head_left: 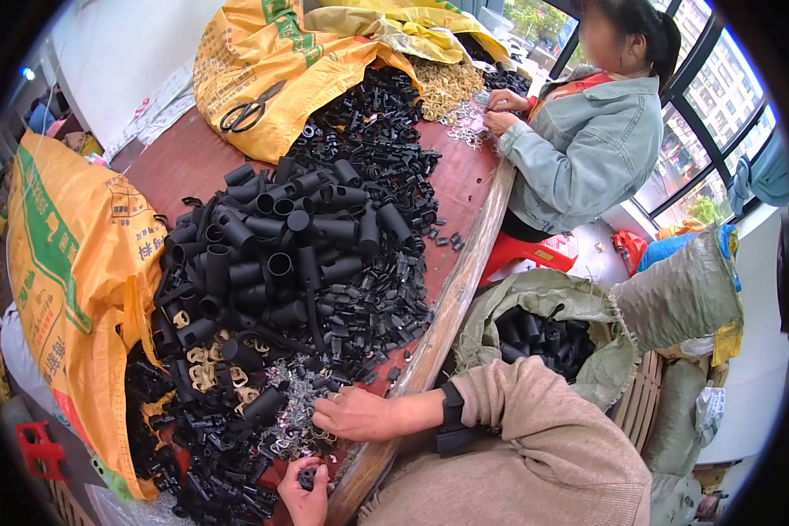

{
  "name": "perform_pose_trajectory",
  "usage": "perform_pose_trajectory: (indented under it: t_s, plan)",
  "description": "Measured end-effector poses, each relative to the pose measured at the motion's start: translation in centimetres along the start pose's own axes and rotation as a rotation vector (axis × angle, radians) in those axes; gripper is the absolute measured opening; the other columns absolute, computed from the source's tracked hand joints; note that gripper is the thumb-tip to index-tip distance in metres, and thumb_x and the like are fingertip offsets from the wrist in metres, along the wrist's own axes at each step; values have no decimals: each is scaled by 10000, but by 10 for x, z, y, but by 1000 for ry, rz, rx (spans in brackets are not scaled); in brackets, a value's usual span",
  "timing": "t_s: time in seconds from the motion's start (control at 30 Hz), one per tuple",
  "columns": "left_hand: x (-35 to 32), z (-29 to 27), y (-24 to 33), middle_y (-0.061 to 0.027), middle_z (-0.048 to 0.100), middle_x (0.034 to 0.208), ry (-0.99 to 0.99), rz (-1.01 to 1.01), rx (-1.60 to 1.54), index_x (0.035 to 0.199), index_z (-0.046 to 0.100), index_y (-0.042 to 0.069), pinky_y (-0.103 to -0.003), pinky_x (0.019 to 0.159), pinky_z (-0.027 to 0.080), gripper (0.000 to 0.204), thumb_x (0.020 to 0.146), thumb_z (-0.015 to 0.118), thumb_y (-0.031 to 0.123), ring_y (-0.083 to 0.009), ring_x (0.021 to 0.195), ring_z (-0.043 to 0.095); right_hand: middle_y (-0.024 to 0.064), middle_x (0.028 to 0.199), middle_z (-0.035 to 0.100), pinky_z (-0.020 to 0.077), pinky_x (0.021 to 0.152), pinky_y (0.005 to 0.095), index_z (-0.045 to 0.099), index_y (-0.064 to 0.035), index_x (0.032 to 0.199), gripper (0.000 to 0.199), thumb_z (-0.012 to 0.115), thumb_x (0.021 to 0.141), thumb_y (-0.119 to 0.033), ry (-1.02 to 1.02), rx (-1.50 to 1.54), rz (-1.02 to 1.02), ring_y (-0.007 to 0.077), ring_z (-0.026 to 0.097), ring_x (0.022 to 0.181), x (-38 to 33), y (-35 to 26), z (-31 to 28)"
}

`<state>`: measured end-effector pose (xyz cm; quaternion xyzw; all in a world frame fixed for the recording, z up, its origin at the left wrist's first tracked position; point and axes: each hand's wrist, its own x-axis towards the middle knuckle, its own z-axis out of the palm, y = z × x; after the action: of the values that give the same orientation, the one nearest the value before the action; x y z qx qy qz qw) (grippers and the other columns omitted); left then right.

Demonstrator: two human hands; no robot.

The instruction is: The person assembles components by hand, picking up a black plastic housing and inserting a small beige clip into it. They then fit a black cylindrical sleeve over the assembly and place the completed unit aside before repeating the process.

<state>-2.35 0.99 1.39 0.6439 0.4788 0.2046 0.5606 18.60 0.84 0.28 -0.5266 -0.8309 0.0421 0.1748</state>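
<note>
My left hand (304, 498), low at the table's near edge, is closed around a small black plastic fitting (307, 478). My right hand (355, 414), with a ring and a dark wristband, reaches over the wooden edge. Its fingers are curled down at a heap of small clear and silvery pieces (294, 412); whatever they pinch is hidden. Around the hands lie small black plastic parts (210, 473) and several cream-coloured clips (203, 373). Black tubes (280, 263) are piled farther up the table.
Orange woven sacks (88, 263) spill parts at the left and far side; scissors (252, 107) lie on one. A co-worker (587, 140) handles small white pieces at the far right. An open green sack (543, 329) of black parts stands beside the table's wooden edge (447, 316).
</note>
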Motion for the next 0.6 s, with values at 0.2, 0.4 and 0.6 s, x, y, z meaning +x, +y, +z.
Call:
perform_pose_trajectory:
  t_s: [0.2,0.4,0.6]
  plan:
    - [-3,6,15,-98,565,781,-32,-25,39,920,547,-6,-283,604,449,205,739,608,68,-187,666,542,81,730,462,422,495,316,435,-44,765,119,487,697,-127,34,50,10,206,532,602,-5,-4,-6]
    - [10,10,23,-136,559,815,-3,272,398,898,544,27,-336,648,451,224,682,592,-5,-304,754,553,87,680,477,434,494,369,447,-73,722,88,506,669,-112,54,143,150,246,535,587,0,7,-21]
    - [10,0,22,-134,525,821,25,291,389,921,522,39,-378,629,446,340,595,594,-25,-323,757,539,94,740,506,407,517,339,546,-44,817,195,568,635,22,205,267,170,260,509,616,-15,22,-36]
